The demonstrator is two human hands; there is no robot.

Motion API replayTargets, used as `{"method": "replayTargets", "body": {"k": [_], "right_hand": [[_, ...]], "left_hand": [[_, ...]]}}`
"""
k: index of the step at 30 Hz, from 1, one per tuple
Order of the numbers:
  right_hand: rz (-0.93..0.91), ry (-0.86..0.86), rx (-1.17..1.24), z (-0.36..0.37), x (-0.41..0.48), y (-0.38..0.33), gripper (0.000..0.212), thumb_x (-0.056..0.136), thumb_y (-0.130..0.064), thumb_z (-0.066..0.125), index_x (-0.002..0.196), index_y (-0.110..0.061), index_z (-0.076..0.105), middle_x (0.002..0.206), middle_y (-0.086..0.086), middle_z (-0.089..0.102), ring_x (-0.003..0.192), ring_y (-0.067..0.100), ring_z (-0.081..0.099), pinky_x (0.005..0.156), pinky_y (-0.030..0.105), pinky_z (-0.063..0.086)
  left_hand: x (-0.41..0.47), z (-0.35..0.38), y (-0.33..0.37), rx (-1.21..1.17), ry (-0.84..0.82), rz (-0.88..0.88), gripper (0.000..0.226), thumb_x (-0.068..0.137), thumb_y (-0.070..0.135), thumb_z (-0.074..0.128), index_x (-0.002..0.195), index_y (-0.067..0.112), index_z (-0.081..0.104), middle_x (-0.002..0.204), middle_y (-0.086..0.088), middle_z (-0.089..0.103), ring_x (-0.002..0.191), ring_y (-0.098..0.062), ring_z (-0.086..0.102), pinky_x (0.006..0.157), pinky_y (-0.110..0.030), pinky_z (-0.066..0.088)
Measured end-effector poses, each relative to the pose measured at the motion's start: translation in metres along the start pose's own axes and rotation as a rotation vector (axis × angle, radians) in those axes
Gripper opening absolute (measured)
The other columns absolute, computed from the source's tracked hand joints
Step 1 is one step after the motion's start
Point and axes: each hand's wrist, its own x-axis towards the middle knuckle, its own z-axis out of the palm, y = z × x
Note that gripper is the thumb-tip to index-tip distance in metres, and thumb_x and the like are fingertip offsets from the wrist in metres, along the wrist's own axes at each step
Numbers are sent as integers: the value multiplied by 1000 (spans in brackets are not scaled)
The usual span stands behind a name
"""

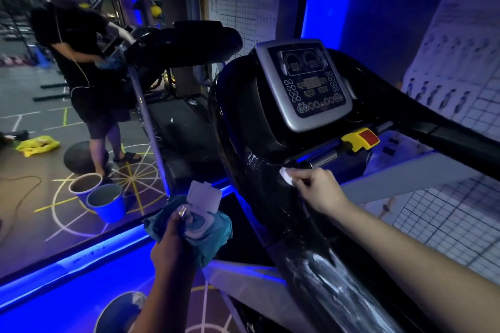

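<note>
Just below, bucket: blue, cut off by the bottom edge and half hidden behind the left forearm; something pale on its rim is too blurred to name.
Handrail: black treadmill arm, streaked with white smears close by; its lower end runs out of the picture.
Left hand: curled round a teal cloth and a wipes pack with its lid flipped up; the fingers are mostly buried in the cloth.
Right hand: pinches a white wipe against the handrail, just below the grey crossbar; most of the wipe is hidden under the fingertips.
Hands: well apart, the left in open air to the left of the handrail, the right on it.
Room: open floor to the left; a tiled wall closes in the right side.
Floor buckets: two, touching, one blue, one with a paler rim; three buckets in all.
Console: one, grey-framed, its buttons too small to read; a yellow-and-red stop switch sits just below.
Second treadmill: dark, its detail lost in shadow; two treadmills in all.
Other person: stands at the second treadmill, blurred, with a medicine ball by the feet.
</note>
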Motion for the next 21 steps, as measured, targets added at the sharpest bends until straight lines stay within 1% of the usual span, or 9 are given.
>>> {"method": "replayTargets", "body": {"k": [3, 6, 8, 10, 13, 15, 17, 18, 21], "right_hand": [[4, 2, 32, 12, 19, -10, 32, 97, -9, 58, 121, -24, 74, 127, -11, 67, 116, -18, 44, 89, -10, 27], [-46, 12, 72, 24, 29, -27, 35, 98, -8, 57, 122, -26, 73, 127, -13, 67, 119, -16, 45, 92, -8, 28], [-122, 15, 109, 27, 28, -38, 33, 97, -8, 59, 121, -25, 74, 126, -14, 68, 119, -15, 50, 99, -1, 35], [-296, -37, 108, 29, 18, -44, 33, 95, -3, 61, 119, -20, 76, 125, -12, 69, 120, -11, 55, 107, 11, 39], [-514, -106, -12, 30, -3, -41, 36, 90, 5, 62, 117, -13, 76, 123, -7, 71, 122, -3, 59, 109, 22, 44], [-408, -71, -59, 21, -1, -37, 36, 89, 1, 62, 115, -18, 77, 121, -10, 72, 116, -5, 61, 105, 17, 45], [-187, -10, -88, 13, 13, -33, 31, 90, -6, 63, 110, -24, 79, 117, -12, 72, 111, -4, 60, 95, 0, 39], [-90, -1, -87, 13, 23, -31, 28, 91, -10, 64, 108, -25, 79, 117, -11, 72, 111, 0, 62, 90, 0, 39], [130, 25, 15, 24, 56, -31, 20, 94, -26, 69, 111, -30, 78, 118, -6, 73, 115, 11, 65, 89, 11, 43]], "left_hand": [[0, 2, -1, 7, -10, -1, 55, 80, 35, 88, 123, 7, 69, 105, -10, 77, 89, -25, 75, 73, -36, 55], [0, 4, 1, -15, 7, -7, 51, 82, 33, 88, 121, 6, 69, 103, -10, 78, 85, -24, 75, 69, -35, 55], [0, 2, 1, -12, 15, -16, 52, 82, 33, 88, 121, 4, 69, 104, -11, 78, 85, -24, 75, 69, -34, 55], [3, -2, 1, -22, 31, -16, 54, 82, 33, 88, 122, 3, 70, 106, -12, 78, 85, -23, 76, 68, -32, 54], [4, -9, 2, -4, 48, -36, 56, 80, 36, 88, 123, 3, 72, 109, -13, 78, 88, -24, 76, 67, -31, 53], [2, -11, 5, -13, 59, -48, 55, 82, 35, 88, 123, 3, 71, 110, -13, 77, 85, -22, 74, 64, -31, 52], [1, -11, 7, -22, 76, -53, 57, 82, 35, 89, 124, 2, 70, 111, -13, 76, 83, -21, 73, 64, -31, 52], [2, -12, 8, -34, 79, -49, 58, 81, 35, 89, 125, 2, 70, 112, -13, 77, 84, -22, 74, 64, -30, 53], [-1, -10, 11, -29, 63, -45, 57, 83, 34, 87, 126, 1, 70, 112, -13, 77, 85, -23, 74, 64, -31, 53]]}}
